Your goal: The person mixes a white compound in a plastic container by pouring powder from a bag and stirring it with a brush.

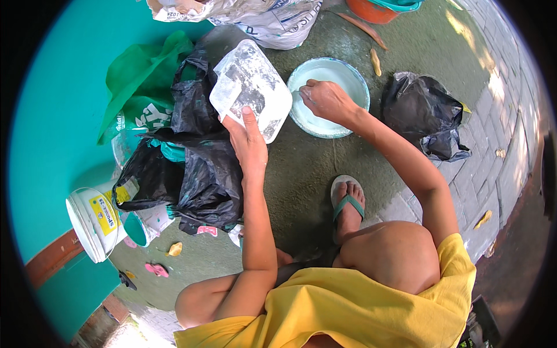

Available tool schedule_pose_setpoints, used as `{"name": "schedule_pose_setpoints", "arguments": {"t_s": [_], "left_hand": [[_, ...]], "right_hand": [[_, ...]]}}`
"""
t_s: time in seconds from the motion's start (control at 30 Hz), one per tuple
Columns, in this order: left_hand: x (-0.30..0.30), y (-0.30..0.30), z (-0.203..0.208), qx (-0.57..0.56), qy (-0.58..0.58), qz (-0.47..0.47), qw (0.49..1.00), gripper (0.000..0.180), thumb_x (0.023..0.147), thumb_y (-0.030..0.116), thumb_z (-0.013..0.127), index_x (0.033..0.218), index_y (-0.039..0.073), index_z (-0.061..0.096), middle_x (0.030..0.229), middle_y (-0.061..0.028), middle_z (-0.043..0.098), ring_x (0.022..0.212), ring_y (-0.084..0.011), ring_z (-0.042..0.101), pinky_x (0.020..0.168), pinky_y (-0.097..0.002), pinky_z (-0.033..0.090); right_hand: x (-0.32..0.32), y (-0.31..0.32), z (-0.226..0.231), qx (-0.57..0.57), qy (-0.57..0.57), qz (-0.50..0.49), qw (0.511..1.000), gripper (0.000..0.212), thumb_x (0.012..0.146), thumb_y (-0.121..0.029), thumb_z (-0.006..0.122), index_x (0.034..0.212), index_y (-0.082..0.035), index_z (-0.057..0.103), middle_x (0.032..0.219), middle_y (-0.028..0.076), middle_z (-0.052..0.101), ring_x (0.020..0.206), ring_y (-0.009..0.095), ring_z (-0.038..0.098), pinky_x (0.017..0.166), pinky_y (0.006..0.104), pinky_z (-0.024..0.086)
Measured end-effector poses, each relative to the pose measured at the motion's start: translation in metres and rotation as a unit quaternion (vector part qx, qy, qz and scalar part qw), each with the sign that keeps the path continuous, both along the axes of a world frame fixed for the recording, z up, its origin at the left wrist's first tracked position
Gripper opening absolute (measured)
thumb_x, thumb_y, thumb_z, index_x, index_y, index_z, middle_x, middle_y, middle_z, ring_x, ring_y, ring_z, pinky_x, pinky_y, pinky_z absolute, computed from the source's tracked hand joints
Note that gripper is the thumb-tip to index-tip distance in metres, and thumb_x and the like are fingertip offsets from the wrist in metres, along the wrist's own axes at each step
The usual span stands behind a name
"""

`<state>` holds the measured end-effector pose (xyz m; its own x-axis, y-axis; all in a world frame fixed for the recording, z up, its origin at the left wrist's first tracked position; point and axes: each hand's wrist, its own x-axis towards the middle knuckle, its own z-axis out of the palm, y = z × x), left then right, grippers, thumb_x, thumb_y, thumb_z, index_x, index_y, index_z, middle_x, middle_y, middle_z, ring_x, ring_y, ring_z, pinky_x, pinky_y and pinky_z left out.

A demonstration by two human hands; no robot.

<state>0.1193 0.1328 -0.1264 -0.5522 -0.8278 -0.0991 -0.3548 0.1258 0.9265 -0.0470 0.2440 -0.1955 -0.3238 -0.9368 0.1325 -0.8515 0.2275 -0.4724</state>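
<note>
My left hand grips a rectangular clear plastic container smeared with white powder or paste, the thumb pressed over its near side. The container is tilted beside a round basin with a pale, white-coated inside. Over the basin, my right hand has its fingers curled closed. What the fingers hold, if anything, is hidden. White residue marks the fingertips.
Black plastic bags and a green bag lie left, near a white bucket. Another black bag sits right of the basin. White sacks and an orange tub stand beyond. My sandalled foot is on the ground.
</note>
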Motion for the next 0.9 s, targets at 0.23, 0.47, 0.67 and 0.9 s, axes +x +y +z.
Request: {"name": "schedule_pose_setpoints", "arguments": {"t_s": [0.23, 0.47, 0.67, 0.9], "left_hand": [[0.000, 0.002, -0.001, -0.001, -0.009, -0.005, 1.000, 0.078, 0.096, 0.054, 0.039, 0.143, -0.004, 0.017, 0.138, -0.0267, 0.037, 0.126, -0.0353, 0.041, 0.104, -0.0405, 0.030], [0.000, 0.002, 0.003, -0.006, -0.007, 0.002, 1.000, 0.079, 0.096, 0.055, 0.039, 0.143, -0.003, 0.017, 0.138, -0.0269, 0.037, 0.125, -0.0358, 0.041, 0.104, -0.0409, 0.030], [0.001, -0.002, 0.002, -0.002, -0.008, 0.000, 1.000, 0.079, 0.096, 0.055, 0.038, 0.143, -0.003, 0.016, 0.138, -0.0271, 0.037, 0.126, -0.0359, 0.040, 0.105, -0.0410, 0.030], [-0.001, 0.001, 0.002, -0.006, -0.012, 0.000, 1.000, 0.081, 0.095, 0.057, 0.038, 0.143, -0.004, 0.017, 0.137, -0.0283, 0.038, 0.126, -0.0365, 0.040, 0.104, -0.0411, 0.030]], "right_hand": [[0.024, 0.009, 0.010, 0.056, 0.026, 0.116, 0.991, 0.008, 0.076, -0.002, 0.057, 0.083, 0.002, 0.059, 0.085, 0.018, 0.057, 0.079, 0.034, 0.063, 0.068, 0.0424, 0.052], [0.033, 0.061, 0.029, 0.120, 0.013, 0.155, 0.980, 0.007, 0.077, -0.003, 0.057, 0.076, 0.003, 0.061, 0.088, 0.019, 0.057, 0.083, 0.031, 0.062, 0.070, 0.0392, 0.052], [0.017, 0.095, 0.045, 0.159, 0.027, 0.123, 0.979, 0.011, 0.076, 0.001, 0.057, 0.085, 0.003, 0.061, 0.096, 0.019, 0.056, 0.085, 0.032, 0.063, 0.076, 0.0393, 0.053], [-0.029, 0.112, 0.057, 0.066, -0.007, 0.037, 0.997, 0.017, 0.080, 0.002, 0.054, 0.095, 0.002, 0.062, 0.090, 0.020, 0.056, 0.080, 0.035, 0.061, 0.073, 0.0410, 0.050]]}}
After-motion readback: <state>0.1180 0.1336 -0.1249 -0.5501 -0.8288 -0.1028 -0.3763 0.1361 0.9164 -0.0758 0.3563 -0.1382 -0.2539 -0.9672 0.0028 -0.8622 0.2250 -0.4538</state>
